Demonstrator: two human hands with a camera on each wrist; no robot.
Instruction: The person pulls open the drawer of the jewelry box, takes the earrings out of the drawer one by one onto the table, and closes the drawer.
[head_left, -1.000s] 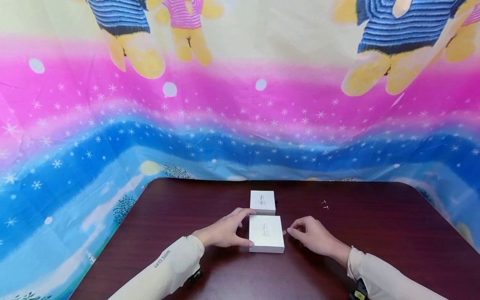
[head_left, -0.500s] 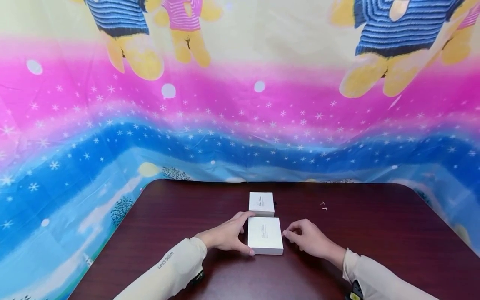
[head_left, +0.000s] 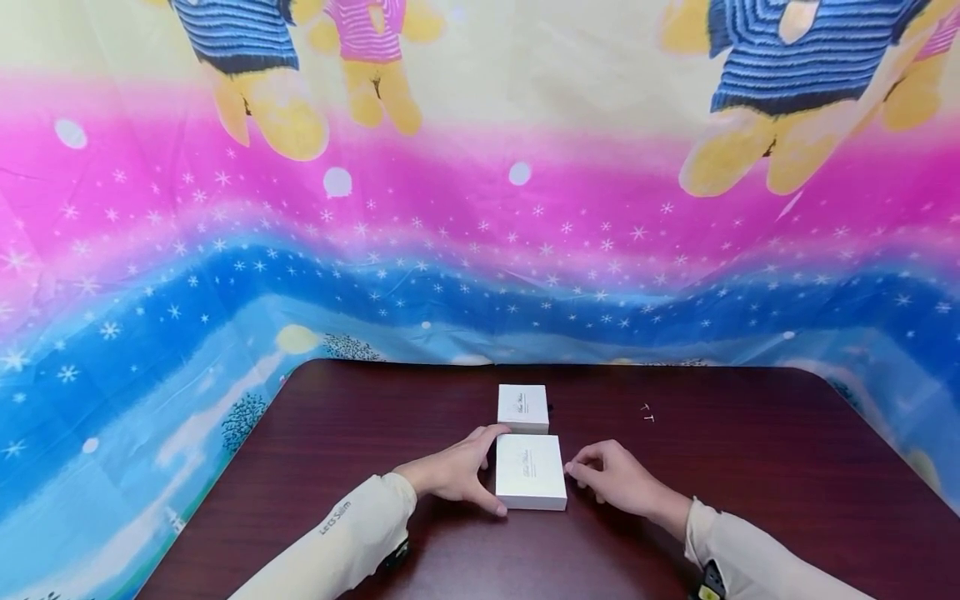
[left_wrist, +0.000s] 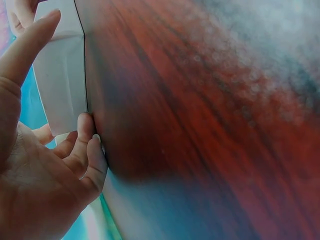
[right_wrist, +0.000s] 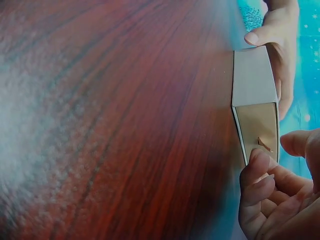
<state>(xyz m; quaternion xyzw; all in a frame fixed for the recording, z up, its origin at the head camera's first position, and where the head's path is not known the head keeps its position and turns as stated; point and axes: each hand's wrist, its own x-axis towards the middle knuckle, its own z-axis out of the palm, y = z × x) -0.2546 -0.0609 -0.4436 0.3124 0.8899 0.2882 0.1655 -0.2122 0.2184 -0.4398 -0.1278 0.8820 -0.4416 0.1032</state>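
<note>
A white drawer box [head_left: 529, 473] with small print on its lid lies flat on the table. My left hand [head_left: 459, 471] holds its left side, the thumb at the near corner and the fingers at the far one. My right hand [head_left: 621, 477] is at the box's right side. In the right wrist view a tan drawer front [right_wrist: 250, 120] shows there, with a small pull tab [right_wrist: 265, 144]. Curled fingers [right_wrist: 259, 164] come right up to the tab, while the thumb stands a little apart from them.
Just behind stands a second white box [head_left: 522, 402], printed alike, with a dark tab on its right. Two tiny white T-shaped pieces [head_left: 647, 413] lie farther right on the dark wood table [head_left: 420, 550]. A patterned cloth [head_left: 450, 250] hangs behind the table.
My right hand has moved slightly left, its fingertips now at the box's right side, where the tab stuck out a second ago. The left hand stays on the box.
</note>
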